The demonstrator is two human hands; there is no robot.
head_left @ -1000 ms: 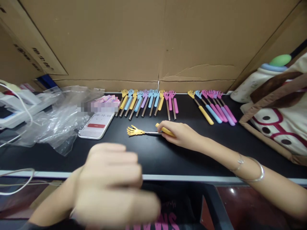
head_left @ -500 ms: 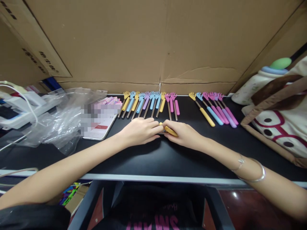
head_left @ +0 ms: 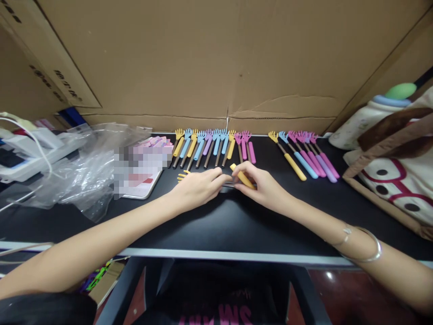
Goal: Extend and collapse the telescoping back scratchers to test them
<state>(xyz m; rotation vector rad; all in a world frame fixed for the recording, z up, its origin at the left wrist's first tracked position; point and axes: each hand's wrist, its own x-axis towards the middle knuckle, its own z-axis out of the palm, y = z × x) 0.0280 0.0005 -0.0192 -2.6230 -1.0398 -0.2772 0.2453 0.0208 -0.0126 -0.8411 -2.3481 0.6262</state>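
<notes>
My left hand [head_left: 203, 188] is closed around a back scratcher; its yellow claw [head_left: 183, 176] sticks out at the left, and its metal rod [head_left: 228, 184] shows past my fingertips. Between the fingers and thumb of my right hand [head_left: 264, 184] is a yellow handle sleeve [head_left: 244, 178], tilted, beside the rod's end. Whether sleeve and rod touch I cannot tell. Behind my hands lies a row of back scratcher heads with bare metal rods [head_left: 217, 158], alternating with loose coloured sleeves [head_left: 252, 152]. To the right, several back scratchers [head_left: 295, 166] have sleeves on their rods.
A phone [head_left: 142, 189], partly blurred out, lies left of my hands, near crumpled clear plastic bags [head_left: 91, 167] and a white power strip [head_left: 37, 158]. At the right stand a bottle [head_left: 365, 122] and a cloth bag [head_left: 399, 180]. Cardboard [head_left: 203, 58] walls the back.
My right hand has shifted slightly right and opened out around the yellow sleeve, which shows more now. My left hand has turned a little, and the yellow claw has come into view.
</notes>
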